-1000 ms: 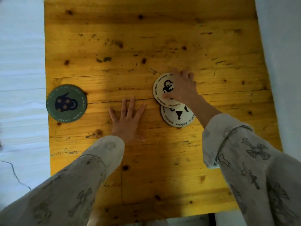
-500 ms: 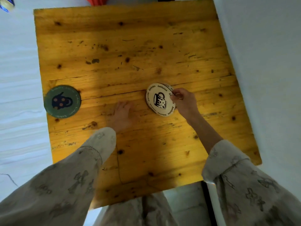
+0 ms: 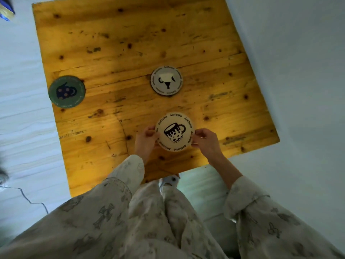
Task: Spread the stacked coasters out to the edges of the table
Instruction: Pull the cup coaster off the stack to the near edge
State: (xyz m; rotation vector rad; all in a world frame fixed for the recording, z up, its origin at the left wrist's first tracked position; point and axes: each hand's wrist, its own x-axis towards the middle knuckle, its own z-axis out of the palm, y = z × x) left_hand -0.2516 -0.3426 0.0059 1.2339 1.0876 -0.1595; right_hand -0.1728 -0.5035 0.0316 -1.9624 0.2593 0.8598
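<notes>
The person holds a cream coaster with a spotted mug [image 3: 174, 132] between both hands. The left hand [image 3: 146, 141] pinches its rim at 9 o'clock, and the right hand [image 3: 205, 140] pinches its rim at 3 o'clock. Both hands are closed on that one coaster. It sits low over the wooden bench [image 3: 130, 43], near the 6 o'clock edge. It cannot be told if it rests on the wood or is lifted a little.

Two more coasters lie flat on the bench. A green coaster [image 3: 67, 91] is already at the 9 o'clock edge. A grey coaster [image 3: 166, 80] lies alone near the middle, well apart from the others.

The step in hand looks like setting the mug coaster down by the 6 o'clock edge. To do it well, the person should keep it flat and level, and bring it close to the edge but keep all of it on the wood. If part of it hangs over, it could tip and fall onto the person's lap. Letting go with both hands at once should help it stay put.

After that, the grey coaster should probably go out to the 3 o'clock or 12 o'clock edge, since no coaster lies there.
</notes>
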